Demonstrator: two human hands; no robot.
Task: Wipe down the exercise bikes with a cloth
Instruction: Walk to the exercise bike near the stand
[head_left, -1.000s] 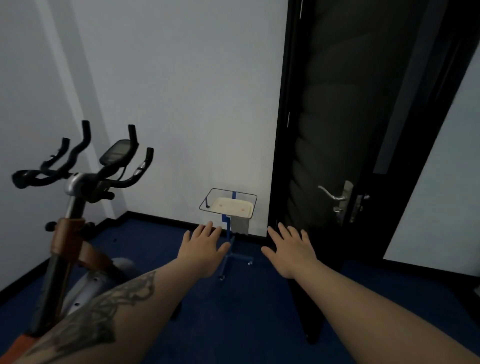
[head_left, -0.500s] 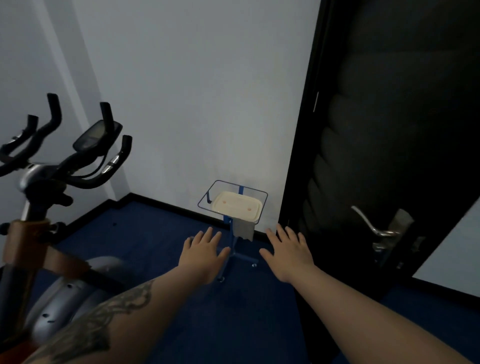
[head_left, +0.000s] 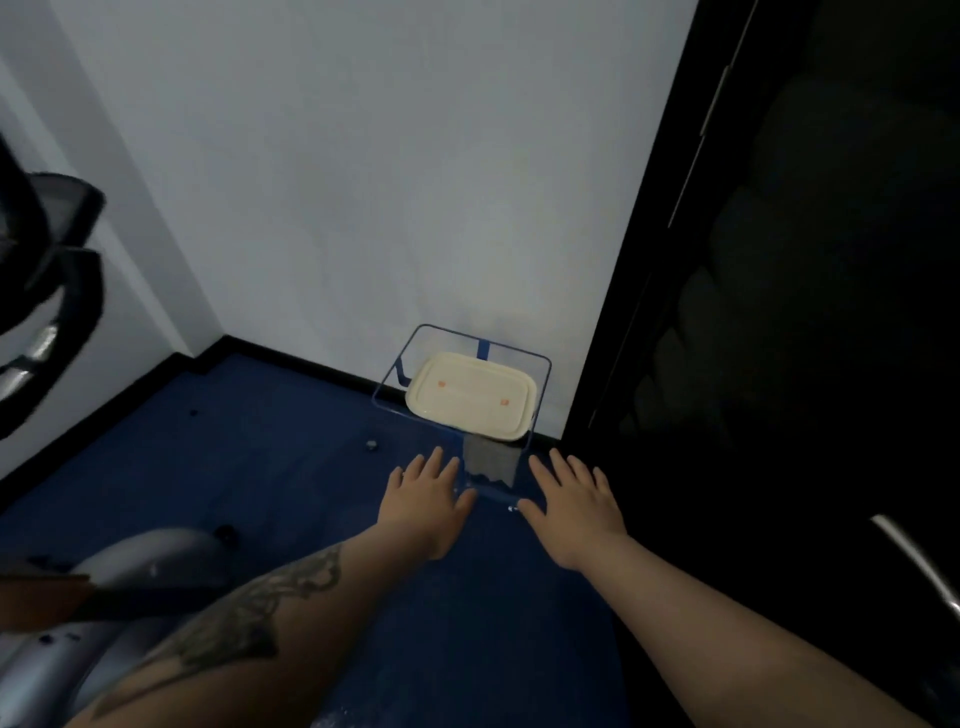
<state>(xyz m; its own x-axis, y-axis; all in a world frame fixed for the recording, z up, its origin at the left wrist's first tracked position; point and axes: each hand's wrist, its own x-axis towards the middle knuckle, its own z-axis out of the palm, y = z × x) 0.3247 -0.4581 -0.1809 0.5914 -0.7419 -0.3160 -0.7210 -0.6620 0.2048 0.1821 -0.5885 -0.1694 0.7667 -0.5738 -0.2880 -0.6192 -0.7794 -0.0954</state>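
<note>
Head view, single frame. Landmark: one blue wire-frame stand (head_left: 540, 364) against the white wall (head_left: 363, 182). One cream tray (head_left: 470, 397) sat on top of it, with two small orange marks showing. One grey cloth (head_left: 491, 460) hung from the stand's front edge, below the tray.

Two hands counted, both palm-down with fingers spread and holding nothing: left hand (head_left: 423, 501) just left of the cloth, right hand (head_left: 574, 506) just right of it, neither touching it.

One exercise bike (head_left: 57, 322) stood well left of the stand; handlebars and grey housing were partly in frame, blurred. One dark door (head_left: 805, 312) stood immediately right of the stand. Blue floor (head_left: 234, 467) lay beneath.
</note>
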